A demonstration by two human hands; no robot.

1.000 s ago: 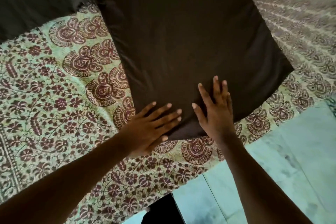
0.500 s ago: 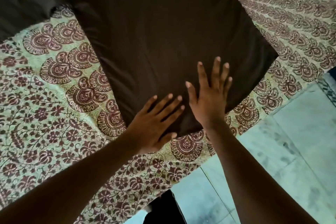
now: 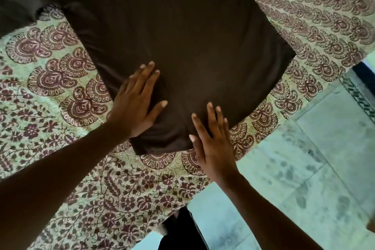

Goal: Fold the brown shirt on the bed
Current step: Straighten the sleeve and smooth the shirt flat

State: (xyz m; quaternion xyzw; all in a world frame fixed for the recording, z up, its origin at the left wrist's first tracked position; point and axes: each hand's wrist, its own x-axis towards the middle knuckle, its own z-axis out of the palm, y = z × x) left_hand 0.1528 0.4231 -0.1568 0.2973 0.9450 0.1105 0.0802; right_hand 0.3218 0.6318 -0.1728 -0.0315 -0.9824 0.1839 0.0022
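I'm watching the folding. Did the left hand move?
Yes. The left hand slid up the brown shirt, farther from its near corner.

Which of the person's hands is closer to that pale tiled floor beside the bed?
The right hand. It lies flat on the brown shirt's near hem by the bed's edge, close to the floor. The left hand presses the shirt farther in, over the patterned bedspread.

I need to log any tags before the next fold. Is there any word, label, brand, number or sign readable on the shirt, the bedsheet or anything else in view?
None: no text can be read anywhere in view.
Shirt: plain brown cloth, no label or print showing.
Bedsheet: floral and paisley pattern only, no lettering.
Floor: bare tiles, no marks that read as text.
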